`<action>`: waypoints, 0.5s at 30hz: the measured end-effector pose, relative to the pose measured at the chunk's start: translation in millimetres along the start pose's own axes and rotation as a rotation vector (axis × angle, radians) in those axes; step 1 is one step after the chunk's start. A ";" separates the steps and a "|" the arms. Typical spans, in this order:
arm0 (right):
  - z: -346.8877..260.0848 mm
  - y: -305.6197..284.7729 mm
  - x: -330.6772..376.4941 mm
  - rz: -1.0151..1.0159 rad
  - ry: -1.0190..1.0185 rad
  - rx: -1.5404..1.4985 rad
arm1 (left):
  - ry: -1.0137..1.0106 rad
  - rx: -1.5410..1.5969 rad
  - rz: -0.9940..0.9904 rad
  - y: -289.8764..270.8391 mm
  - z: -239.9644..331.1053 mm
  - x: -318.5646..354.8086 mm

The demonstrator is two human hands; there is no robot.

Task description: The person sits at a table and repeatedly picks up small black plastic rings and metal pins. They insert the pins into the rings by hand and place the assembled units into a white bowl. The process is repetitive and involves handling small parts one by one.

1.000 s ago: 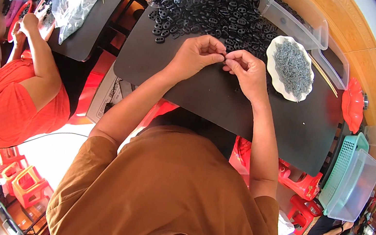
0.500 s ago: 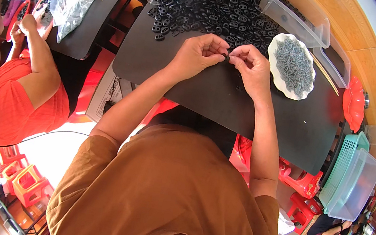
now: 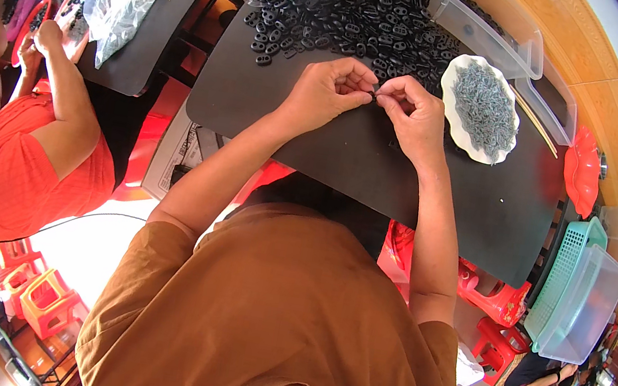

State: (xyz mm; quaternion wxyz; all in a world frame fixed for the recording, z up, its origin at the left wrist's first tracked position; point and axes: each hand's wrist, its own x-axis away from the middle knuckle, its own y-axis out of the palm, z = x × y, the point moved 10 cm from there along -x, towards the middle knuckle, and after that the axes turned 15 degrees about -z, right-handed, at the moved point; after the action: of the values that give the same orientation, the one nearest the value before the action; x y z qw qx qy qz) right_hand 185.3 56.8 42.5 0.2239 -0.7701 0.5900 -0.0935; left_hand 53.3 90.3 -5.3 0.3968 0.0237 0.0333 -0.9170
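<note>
1. Between my left hand (image 3: 325, 92) and right hand (image 3: 415, 119), the black piece (image 3: 374, 97) is mostly covered by my fingertips; I can't make out its shape.
2. Beyond my hands, the pile (image 3: 339, 4) is cut off by the top edge.
3. Beyond my right hand, that edge clips the bin (image 3: 483, 39) too.
4. Just right of my right hand, the grey bits (image 3: 486, 112) in the bowl (image 3: 449, 86) are too small for me to tell singly.
5. Well left of my left hand, the bag (image 3: 116, 5) clouds its contents.
6. Farther left, what the co-worker (image 3: 46, 168) holds is too small to tell.
</note>
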 end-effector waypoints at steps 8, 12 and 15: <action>-7.5 9.2 -0.5 -0.074 -0.018 0.146 | -0.032 -0.104 -0.001 0.5 3.4 1.4; 7.1 8.1 -0.2 -0.044 0.030 -0.010 | -0.045 -0.091 0.007 -0.1 3.9 0.2; 15.5 4.2 -0.4 0.012 0.028 -0.158 | -0.040 0.027 0.052 -5.2 -4.7 -0.9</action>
State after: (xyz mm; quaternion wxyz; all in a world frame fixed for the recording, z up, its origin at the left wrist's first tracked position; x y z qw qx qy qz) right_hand 187.9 60.0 26.9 0.1545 -0.7804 0.6033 -0.0561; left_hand 50.2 94.9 -9.7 0.4207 0.0117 0.0124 -0.9070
